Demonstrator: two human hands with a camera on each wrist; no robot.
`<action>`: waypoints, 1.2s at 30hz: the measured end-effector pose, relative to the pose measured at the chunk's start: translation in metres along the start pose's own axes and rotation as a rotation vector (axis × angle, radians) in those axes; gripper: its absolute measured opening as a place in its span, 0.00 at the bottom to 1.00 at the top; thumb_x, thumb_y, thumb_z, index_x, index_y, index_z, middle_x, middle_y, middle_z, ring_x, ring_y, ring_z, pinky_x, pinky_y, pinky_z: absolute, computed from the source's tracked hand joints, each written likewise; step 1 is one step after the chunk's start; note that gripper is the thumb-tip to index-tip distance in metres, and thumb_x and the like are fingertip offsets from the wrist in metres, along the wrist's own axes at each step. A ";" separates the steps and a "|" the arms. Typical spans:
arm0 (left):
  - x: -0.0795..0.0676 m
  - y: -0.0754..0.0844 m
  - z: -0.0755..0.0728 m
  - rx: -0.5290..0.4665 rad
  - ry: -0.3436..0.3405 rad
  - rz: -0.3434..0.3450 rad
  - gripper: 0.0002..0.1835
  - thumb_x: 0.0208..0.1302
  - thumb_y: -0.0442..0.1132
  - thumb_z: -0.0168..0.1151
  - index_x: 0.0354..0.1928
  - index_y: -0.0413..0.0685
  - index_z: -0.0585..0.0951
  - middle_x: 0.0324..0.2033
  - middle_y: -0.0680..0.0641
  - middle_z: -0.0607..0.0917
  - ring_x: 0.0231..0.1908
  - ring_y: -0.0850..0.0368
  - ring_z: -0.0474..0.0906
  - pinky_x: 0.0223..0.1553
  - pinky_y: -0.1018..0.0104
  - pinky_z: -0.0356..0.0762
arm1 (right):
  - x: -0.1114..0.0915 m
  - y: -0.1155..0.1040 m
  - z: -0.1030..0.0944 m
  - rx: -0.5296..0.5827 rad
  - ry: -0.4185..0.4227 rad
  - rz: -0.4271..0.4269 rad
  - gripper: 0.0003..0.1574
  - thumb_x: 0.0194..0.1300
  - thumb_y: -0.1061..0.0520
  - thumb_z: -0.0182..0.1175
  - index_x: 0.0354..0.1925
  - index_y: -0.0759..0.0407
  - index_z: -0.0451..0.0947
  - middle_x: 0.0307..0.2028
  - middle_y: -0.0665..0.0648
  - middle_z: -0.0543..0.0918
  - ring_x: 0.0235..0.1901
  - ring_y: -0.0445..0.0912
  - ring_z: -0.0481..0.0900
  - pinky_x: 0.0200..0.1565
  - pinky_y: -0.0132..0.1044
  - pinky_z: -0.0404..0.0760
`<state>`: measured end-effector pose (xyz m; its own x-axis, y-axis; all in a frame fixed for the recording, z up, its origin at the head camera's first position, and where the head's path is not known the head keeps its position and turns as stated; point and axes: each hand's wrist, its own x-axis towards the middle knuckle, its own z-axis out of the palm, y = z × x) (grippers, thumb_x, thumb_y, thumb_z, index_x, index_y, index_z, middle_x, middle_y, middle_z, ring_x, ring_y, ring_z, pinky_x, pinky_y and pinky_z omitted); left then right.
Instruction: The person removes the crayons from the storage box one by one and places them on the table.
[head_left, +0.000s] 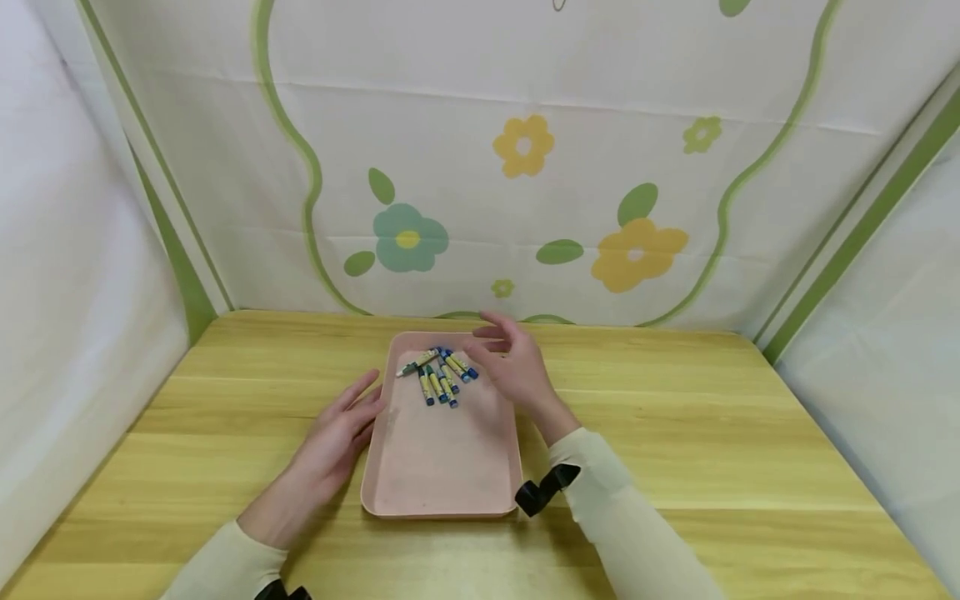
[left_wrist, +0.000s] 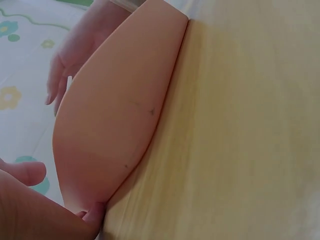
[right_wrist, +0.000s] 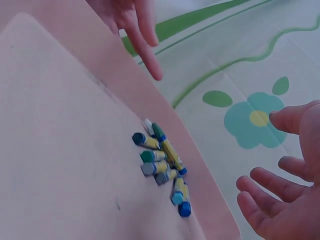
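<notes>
Several crayons (head_left: 437, 385) with yellow wrappers and blue, green, grey and white ends lie in a loose pile at the far end of a pink tray (head_left: 442, 475). The right wrist view shows the same crayons (right_wrist: 170, 152) close up. My left hand (head_left: 337, 437) is beside the tray's left side, its fingers loosely extended and fingertips against the tray wall (left_wrist: 115, 110). Over the tray's far right edge is my right hand (head_left: 517, 367), fingers spread and slightly bent, holding nothing. In the right wrist view this hand (right_wrist: 285, 195) is apart from the crayons.
The tray stands on a wooden table (head_left: 660, 433), near its middle. A white cloth (head_left: 465, 183) printed with flowers hangs along the table's back edge. White cloth sides (head_left: 82, 275) rise at left and right. Both wrists carry a black strapped device (head_left: 547, 490).
</notes>
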<state>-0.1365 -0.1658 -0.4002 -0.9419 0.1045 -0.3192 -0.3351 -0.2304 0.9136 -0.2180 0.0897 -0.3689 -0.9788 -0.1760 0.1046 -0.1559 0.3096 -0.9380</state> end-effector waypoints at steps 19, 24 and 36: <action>0.008 -0.009 -0.008 0.109 -0.034 0.020 0.36 0.81 0.33 0.52 0.86 0.52 0.55 0.85 0.42 0.56 0.83 0.48 0.54 0.64 0.75 0.74 | 0.015 -0.006 0.035 0.075 0.027 0.020 0.30 0.73 0.49 0.68 0.70 0.48 0.78 0.58 0.53 0.86 0.58 0.51 0.83 0.62 0.47 0.84; 0.008 -0.009 -0.009 0.115 -0.043 0.028 0.36 0.81 0.33 0.52 0.86 0.53 0.55 0.85 0.42 0.56 0.83 0.48 0.54 0.65 0.74 0.74 | 0.016 -0.003 0.040 0.066 0.038 0.010 0.26 0.72 0.51 0.69 0.66 0.49 0.81 0.55 0.55 0.88 0.56 0.50 0.84 0.59 0.45 0.85; 0.007 -0.008 -0.009 0.120 -0.042 0.027 0.36 0.81 0.32 0.51 0.85 0.52 0.55 0.85 0.41 0.56 0.83 0.47 0.54 0.61 0.77 0.74 | 0.017 0.003 0.047 0.045 0.036 0.044 0.23 0.72 0.55 0.70 0.63 0.54 0.84 0.51 0.55 0.89 0.53 0.49 0.85 0.56 0.42 0.87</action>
<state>-0.1410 -0.1721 -0.4121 -0.9481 0.1404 -0.2853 -0.3019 -0.1166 0.9462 -0.2288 0.0441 -0.3858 -0.9889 -0.1289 0.0740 -0.1072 0.2738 -0.9558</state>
